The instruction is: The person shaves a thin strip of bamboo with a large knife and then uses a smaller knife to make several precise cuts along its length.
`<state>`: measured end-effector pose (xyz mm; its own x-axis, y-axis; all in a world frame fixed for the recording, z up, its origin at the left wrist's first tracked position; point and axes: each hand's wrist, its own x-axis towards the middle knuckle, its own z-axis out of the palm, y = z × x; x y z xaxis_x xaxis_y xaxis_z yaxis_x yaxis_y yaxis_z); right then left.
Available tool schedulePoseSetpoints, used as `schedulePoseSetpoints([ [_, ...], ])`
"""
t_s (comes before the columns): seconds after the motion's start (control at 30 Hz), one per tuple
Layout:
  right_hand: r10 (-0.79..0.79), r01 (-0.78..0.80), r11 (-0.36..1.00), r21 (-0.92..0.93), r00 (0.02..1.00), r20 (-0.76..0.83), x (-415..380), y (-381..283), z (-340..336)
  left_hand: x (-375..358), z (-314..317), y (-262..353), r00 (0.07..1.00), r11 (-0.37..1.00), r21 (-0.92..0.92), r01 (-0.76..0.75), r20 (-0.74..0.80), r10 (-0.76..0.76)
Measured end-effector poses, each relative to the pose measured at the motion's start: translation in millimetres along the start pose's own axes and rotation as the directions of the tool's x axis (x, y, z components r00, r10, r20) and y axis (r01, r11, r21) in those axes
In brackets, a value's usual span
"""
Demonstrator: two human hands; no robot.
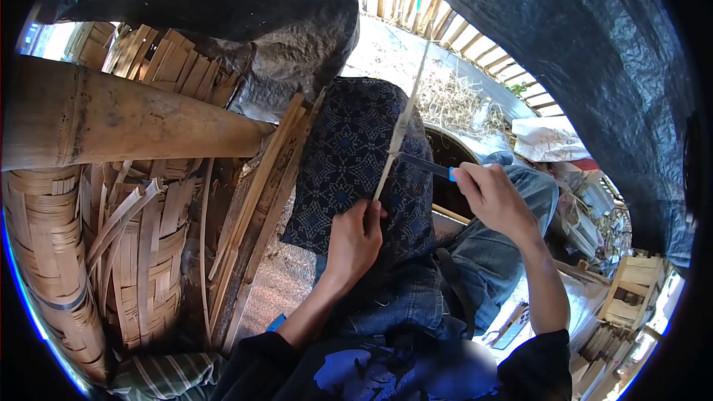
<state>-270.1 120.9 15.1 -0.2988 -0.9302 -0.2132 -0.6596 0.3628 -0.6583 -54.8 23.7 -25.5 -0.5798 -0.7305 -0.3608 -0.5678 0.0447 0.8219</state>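
Observation:
My left hand (355,241) pinches the lower end of a thin pale bamboo strip (399,134), which runs up and away over my lap. In my right hand (490,197) is a knife (423,164) with a dark blade and a blue part at the handle. The blade's tip end meets the strip a little above my left hand. Beneath the strip, a dark patterned cloth (342,156) covers my thigh. My fingers hide most of the knife's handle.
Woven bamboo baskets (148,267) and a thick bamboo pole (148,120) are at the left. Long wooden slats (256,215) lean beside the cloth. Dark plastic sheeting (579,52) hangs at the upper right. A round dark container (449,152) sits behind the knife.

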Motion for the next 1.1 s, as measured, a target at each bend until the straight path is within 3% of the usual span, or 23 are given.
schedulePoseSetpoints([
  [0.07,0.054,-0.050,0.994,0.096,0.998,-0.044,4.4,-1.1,11.9,1.4,-3.3,5.9,1.000,1.000,0.004,-0.001,-0.005,0.001],
  [0.27,0.034,-0.029,0.994,0.104,0.998,-0.049,6.5,-4.9,28.1,-5.8,-39.0,26.8,0.991,0.949,0.305,-0.077,0.132,0.038],
  [0.33,0.053,-0.051,0.997,0.061,0.998,-0.025,6.4,-6.7,31.5,-3.8,-55.9,26.1,0.950,0.802,0.532,-0.271,0.012,0.313],
  [0.37,0.057,-0.055,0.996,0.064,0.998,-0.029,6.6,-6.0,33.5,1.5,-62.7,30.9,0.948,0.798,0.553,-0.241,-0.041,0.314],
  [0.4,0.059,-0.056,0.995,0.081,0.998,-0.032,7.9,-4.8,36.6,11.6,-62.4,33.9,0.947,0.794,0.556,-0.245,-0.036,0.318],
  [0.47,0.057,-0.053,0.993,0.101,0.998,-0.028,9.0,-3.0,41.3,34.6,-57.6,35.1,0.973,0.933,0.331,-0.144,-0.123,0.195],
  [0.63,0.084,-0.065,0.981,0.184,0.992,-0.097,4.5,1.8,45.5,58.1,-11.2,23.1,0.931,0.773,0.578,-0.263,-0.060,0.361],
  [0.87,0.148,-0.094,0.951,0.293,0.975,-0.166,-17.2,8.8,36.9,59.9,-13.0,23.6,0.958,0.807,0.554,-0.205,-0.055,0.281],
  [0.93,0.113,-0.073,0.968,0.240,0.981,-0.158,-20.2,8.8,36.0,61.9,-18.6,23.3,0.947,0.802,0.530,-0.275,0.005,0.322],
  [1.1,0.068,-0.016,0.974,0.228,0.973,-0.220,-15.4,-8.6,38.0,65.6,-23.4,24.8,0.958,0.854,0.449,-0.264,0.017,0.287],
])
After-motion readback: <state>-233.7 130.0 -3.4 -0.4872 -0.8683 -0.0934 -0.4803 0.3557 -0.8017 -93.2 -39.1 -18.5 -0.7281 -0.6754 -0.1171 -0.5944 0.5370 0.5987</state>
